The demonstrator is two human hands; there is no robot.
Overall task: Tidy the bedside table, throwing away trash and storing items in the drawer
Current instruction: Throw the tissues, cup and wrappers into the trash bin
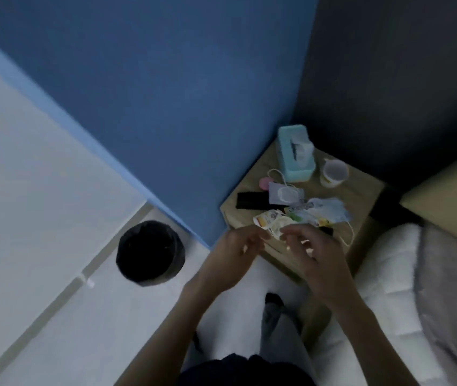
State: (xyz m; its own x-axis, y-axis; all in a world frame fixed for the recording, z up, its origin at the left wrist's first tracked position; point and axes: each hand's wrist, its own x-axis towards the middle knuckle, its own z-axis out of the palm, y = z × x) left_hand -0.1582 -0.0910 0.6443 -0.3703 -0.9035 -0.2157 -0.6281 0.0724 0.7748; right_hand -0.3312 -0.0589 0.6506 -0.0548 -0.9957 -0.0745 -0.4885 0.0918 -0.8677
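A small wooden bedside table [361,190] stands in the corner, cluttered. At its near edge lies a crumpled white and yellow wrapper [270,222]. My left hand [235,254] and my right hand [316,252] meet at that wrapper, fingertips pinching its near end. Behind it lie a light blue face mask [330,211], a black rectangular item [249,201], a grey pouch with a white cord [284,195], a pink item [265,183], a teal tissue box [295,154] and a clear plastic cup [333,172]. A black-lined bin [149,253] stands on the floor to the left.
A blue wall runs behind the table and a dark wall to its right. The bed with white and grey bedding [417,288] is at the right. Pale floor lies at the left. My legs are below the hands. The drawer front is hidden.
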